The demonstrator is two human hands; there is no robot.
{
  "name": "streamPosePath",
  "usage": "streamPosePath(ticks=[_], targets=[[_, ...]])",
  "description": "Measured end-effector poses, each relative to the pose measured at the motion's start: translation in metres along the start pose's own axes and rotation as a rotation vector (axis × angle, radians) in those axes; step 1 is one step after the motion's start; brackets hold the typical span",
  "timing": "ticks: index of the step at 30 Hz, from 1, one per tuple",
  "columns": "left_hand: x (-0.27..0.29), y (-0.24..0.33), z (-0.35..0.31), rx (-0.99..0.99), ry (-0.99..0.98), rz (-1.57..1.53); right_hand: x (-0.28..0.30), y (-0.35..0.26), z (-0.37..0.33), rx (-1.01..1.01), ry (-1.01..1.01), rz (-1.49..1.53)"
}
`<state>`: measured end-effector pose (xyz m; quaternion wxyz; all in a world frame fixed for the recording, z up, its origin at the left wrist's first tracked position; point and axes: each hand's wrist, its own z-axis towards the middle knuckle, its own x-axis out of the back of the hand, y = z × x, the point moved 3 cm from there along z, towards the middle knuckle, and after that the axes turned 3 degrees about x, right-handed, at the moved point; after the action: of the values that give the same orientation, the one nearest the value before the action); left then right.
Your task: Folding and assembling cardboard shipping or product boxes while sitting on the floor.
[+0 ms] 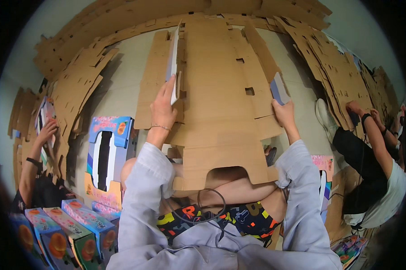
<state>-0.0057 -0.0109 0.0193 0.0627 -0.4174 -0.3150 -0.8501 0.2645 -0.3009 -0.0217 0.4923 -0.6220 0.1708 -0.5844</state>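
Note:
A large unfolded cardboard box blank (218, 90) stretches away from my lap, its plain brown inner face up. It has slots and a curved cut-out at the near edge. My left hand (163, 111) grips its left side flap, the index finger laid along the raised edge where a white and lilac printed outer face shows. On the opposite side my right hand (284, 114) holds the raised right flap, with its blue and white printed face turned outward beside the fingers. Both thumbs and some fingertips are partly hidden by the cardboard.
Folded printed fruit boxes (72, 231) stand in a row at lower left, with another upright box (105, 157) above them. Stacks of flat cardboard (77, 85) lie left and right (333, 76). Other people work at both sides, one hand (47, 130) at left.

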Motion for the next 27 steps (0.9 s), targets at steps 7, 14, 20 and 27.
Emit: streamPosePath(ticks=[7,14,20,27], targets=[[-0.028,-0.013,-0.012,-0.127,-0.112,0.339,-0.025,-0.028,-0.025,0.471,-0.103,-0.363],[-0.037,-0.006,-0.019,-0.204,-0.120,0.492,-0.042,-0.036,-0.035,0.498,-0.240,-0.641],[-0.025,-0.018,-0.025,0.049,-0.238,0.416,-0.031,-0.030,-0.025,0.381,-0.324,-0.595],[-0.032,0.024,-0.010,-0.118,-0.268,0.298,-0.040,-0.069,-0.025,0.695,-0.231,-0.591]])
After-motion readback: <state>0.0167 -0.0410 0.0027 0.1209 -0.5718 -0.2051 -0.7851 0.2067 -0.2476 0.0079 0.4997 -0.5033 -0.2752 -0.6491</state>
